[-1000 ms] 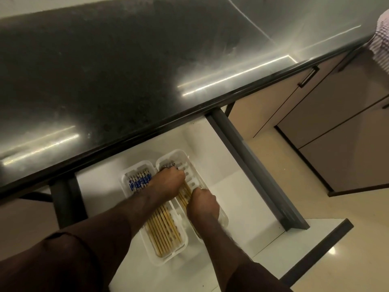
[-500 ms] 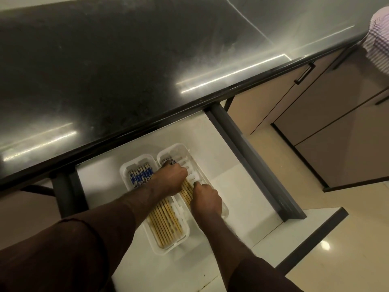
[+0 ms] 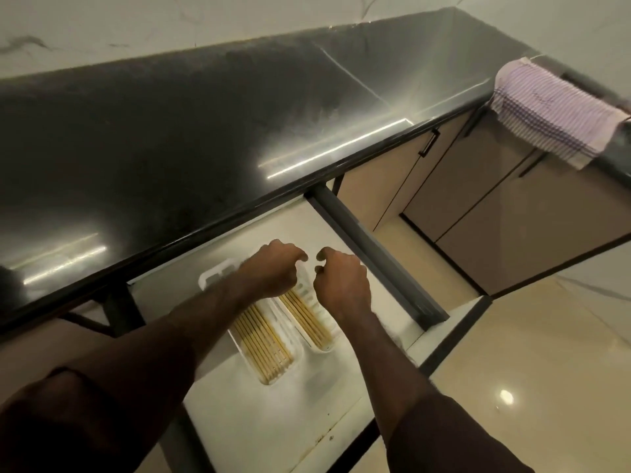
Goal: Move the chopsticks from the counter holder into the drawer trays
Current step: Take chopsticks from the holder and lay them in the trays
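**Both hands empty above the chopstick trays in the open drawer**

A long black counter (image 3: pixel 164 131) ran across the upper half of the view, its polished top throwing back streaks of ceiling light. Behind it stood a pale marble-patterned wall (image 3: pixel 102 25). A striped cloth (image 3: pixel 553 110) hung over the counter edge at the far right, above beige cabinet doors (image 3: pixel 512 216) with dark handles. The floor (image 3: pixel 532 370) was glossy cream tile.

Under the counter edge a white drawer (image 3: pixel 273 421) stood pulled out, with a dark grey side rail. Two white trays lay side by side on its bottom. The left tray (image 3: pixel 239 343) held a row of yellow chopsticks (image 3: pixel 263 346), and the right tray (image 3: pixel 327 346) held more along its length.

The left hand (image 3: pixel 273 271) and the right hand (image 3: pixel 341 285) were above the far ends of the trays, close together but apart. Both had their fingers loosely curled and held nothing.
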### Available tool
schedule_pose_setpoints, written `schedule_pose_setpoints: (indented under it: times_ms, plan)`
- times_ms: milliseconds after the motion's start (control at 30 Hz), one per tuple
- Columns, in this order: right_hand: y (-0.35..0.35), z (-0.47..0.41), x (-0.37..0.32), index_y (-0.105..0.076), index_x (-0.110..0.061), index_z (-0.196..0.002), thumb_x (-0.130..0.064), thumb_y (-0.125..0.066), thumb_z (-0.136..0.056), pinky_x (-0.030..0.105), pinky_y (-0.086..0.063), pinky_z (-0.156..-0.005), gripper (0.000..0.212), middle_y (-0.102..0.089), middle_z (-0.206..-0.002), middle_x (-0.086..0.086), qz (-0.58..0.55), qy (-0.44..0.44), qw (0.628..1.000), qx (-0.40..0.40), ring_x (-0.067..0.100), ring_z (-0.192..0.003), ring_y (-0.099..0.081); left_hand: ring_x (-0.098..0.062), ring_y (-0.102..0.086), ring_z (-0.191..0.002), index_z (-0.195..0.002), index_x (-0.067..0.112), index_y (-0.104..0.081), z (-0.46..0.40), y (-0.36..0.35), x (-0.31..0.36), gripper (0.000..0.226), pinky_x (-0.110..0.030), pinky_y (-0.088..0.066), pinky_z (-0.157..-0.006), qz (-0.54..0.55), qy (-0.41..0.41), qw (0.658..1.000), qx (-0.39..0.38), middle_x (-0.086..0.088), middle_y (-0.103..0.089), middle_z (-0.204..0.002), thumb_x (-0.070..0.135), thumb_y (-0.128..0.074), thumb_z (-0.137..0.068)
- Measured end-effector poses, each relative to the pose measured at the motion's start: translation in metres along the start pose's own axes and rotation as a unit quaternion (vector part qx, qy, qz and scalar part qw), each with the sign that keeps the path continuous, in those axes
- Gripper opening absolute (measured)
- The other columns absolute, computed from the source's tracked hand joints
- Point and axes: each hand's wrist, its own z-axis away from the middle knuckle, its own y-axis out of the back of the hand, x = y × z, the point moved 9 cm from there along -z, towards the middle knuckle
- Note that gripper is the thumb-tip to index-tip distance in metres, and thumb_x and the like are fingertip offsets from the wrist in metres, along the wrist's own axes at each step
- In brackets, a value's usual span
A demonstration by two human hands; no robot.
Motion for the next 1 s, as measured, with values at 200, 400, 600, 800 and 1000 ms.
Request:
schedule_pose_setpoints:
  times_ms: [200,400,600,800,1000]
  plan:
    - [0.088,0.039,-0.061,-0.064,-0.018,-0.119,-0.019,-0.066,-0.09,0.033,-0.056,-0.079,0.029,-0.071,-0.108,0.006,-0.024,0.095,0.992,0.084,0.021,-0.093,-0.067,-0.019,-0.062,-0.115,-0.126,0.015,-0.062,0.06,0.094,0.031,0.033,-0.031,-0.044,-0.098,0.028,-0.028,0.989,0.141,-0.005,-0.065,-0.127,0.012,-0.057,-0.094]
    - [0.157,0.105,-0.132,-0.068,-0.016,-0.108,-0.019,-0.062,-0.091,0.027,-0.05,-0.068,0.019,-0.073,-0.095,0.006,-0.053,0.192,0.967,0.157,0.023,-0.084,-0.068,-0.022,-0.069,-0.097,-0.112,0.009,-0.07,0.152,0.179,0.052,0.026,-0.036,-0.055,-0.089,0.026,-0.055,0.959,0.277,-0.01,-0.071,-0.115,0.006,-0.061,-0.088]
    - [0.19,0.146,-0.208,-0.067,-0.015,-0.106,-0.023,-0.058,-0.092,0.036,-0.053,-0.074,0.018,-0.074,-0.093,0.009,-0.05,0.264,0.947,0.179,0.028,-0.085,-0.068,-0.023,-0.062,-0.117,-0.114,0.013,-0.07,0.235,0.266,0.037,0.03,-0.038,-0.044,-0.106,0.001,-0.034,0.928,0.372,-0.007,-0.063,-0.13,0.009,-0.062,-0.086]
    - [0.18,0.162,-0.313,-0.065,-0.017,-0.116,-0.023,-0.061,-0.092,0.036,-0.057,-0.082,0.025,-0.073,-0.103,0.006,-0.08,0.335,0.925,0.16,0.02,-0.09,-0.069,-0.022,-0.059,-0.121,-0.116,0.016,-0.07,0.302,0.329,-0.027,0.031,-0.035,-0.041,-0.108,0.011,0.02,0.9,0.435,-0.004,-0.063,-0.131,0.01,-0.063,-0.086]
    - [0.118,0.167,-0.433,-0.067,-0.018,-0.115,-0.023,-0.061,-0.09,0.027,-0.052,-0.078,0.026,-0.074,-0.102,0.003,-0.089,0.396,0.906,0.123,0.017,-0.09,-0.07,-0.022,-0.054,-0.126,-0.124,0.016,-0.065,0.336,0.368,-0.133,0.038,-0.027,-0.031,-0.108,0.02,0.082,0.889,0.451,-0.004,-0.052,-0.143,0.008,-0.063,-0.087]
